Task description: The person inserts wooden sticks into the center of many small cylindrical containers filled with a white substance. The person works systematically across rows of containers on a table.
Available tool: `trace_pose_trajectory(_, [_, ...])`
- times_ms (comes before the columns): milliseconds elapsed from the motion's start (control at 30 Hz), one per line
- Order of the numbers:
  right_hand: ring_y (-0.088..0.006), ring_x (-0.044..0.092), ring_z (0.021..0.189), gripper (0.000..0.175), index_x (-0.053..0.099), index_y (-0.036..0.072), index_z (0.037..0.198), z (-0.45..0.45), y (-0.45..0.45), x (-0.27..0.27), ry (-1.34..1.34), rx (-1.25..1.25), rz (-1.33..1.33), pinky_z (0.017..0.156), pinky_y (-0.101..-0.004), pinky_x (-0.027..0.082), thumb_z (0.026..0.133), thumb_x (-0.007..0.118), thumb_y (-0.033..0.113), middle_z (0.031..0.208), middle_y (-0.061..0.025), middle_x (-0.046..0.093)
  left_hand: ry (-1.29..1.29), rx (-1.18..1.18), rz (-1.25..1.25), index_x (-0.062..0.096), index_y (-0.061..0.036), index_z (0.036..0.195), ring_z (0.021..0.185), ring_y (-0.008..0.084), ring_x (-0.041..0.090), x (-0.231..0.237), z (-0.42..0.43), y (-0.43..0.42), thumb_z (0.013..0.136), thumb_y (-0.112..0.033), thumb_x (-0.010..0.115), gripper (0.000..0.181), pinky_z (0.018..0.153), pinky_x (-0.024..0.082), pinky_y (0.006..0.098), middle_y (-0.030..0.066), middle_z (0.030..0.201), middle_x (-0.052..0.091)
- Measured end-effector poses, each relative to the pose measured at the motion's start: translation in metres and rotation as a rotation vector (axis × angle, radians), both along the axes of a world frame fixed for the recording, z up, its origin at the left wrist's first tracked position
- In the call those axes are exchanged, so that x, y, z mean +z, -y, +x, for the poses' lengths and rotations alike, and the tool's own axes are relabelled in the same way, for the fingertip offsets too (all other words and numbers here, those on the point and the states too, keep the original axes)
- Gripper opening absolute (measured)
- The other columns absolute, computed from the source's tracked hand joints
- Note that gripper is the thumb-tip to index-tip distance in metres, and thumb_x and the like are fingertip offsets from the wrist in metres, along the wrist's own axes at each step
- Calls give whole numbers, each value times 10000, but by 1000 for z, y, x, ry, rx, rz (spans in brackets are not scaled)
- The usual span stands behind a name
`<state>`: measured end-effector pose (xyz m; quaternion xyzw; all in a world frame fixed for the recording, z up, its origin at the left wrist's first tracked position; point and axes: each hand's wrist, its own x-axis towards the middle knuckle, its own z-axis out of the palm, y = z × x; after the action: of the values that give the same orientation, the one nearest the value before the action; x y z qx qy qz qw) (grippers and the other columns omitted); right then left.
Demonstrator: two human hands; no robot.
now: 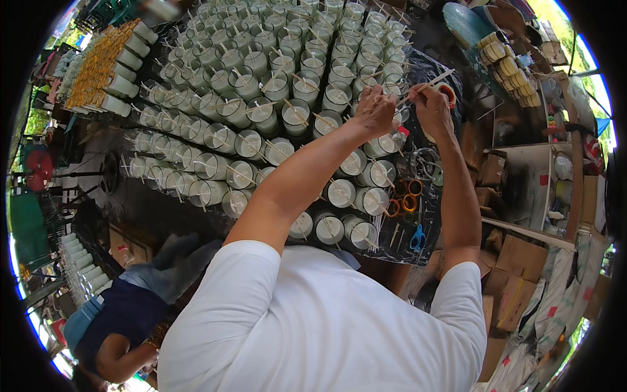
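Many glass jars of pale candle wax point(295, 116) stand in dense rows, thin wooden sticks laid across their rims beside white wicks. Above the right end of the rows, my left hand point(376, 109) has its fingers bent around the near end of a thin stick. My right hand point(432, 105) pinches thin pale strips point(442, 76) that point up to the right. A roll of tape point(446, 94) lies just behind my right hand. Orange rings point(409, 202), blue-handled scissors point(417, 238) and loose white wicks point(377, 230) are at the table's near right corner.
Yellow-topped jars point(105, 81) stand at the far left. A co-worker in a dark top point(130, 306) bends at the lower left. A wooden shelf point(529, 230) and cardboard boxes point(519, 274) are on the right. Black plastic point(404, 252) covers the table.
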<state>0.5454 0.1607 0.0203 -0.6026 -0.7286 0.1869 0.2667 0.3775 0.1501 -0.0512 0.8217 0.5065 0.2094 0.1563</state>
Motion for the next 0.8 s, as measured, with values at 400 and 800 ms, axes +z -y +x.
trace_pose_trajectory(400, [-207, 747, 757, 156, 738, 31, 1043, -13, 11, 31, -62, -321, 228, 738, -354, 559, 984, 711, 174, 832, -122, 762, 43, -139, 81, 746, -84, 1083, 1217, 324, 554, 7, -31, -35, 848, -353, 763, 358, 1052, 385, 485, 107, 1105, 724])
trace_pose_trajectory(800, [-346, 747, 786, 111, 662, 13, 967, -9, -29, 20, 54, -352, 398, 705, -423, 562, 962, 692, 120, 820, -169, 748, -64, -189, 171, 794, -100, 1095, 1239, 297, 570, 19, -48, -90, 833, -311, 780, 337, 1082, 398, 467, 51, 1157, 742])
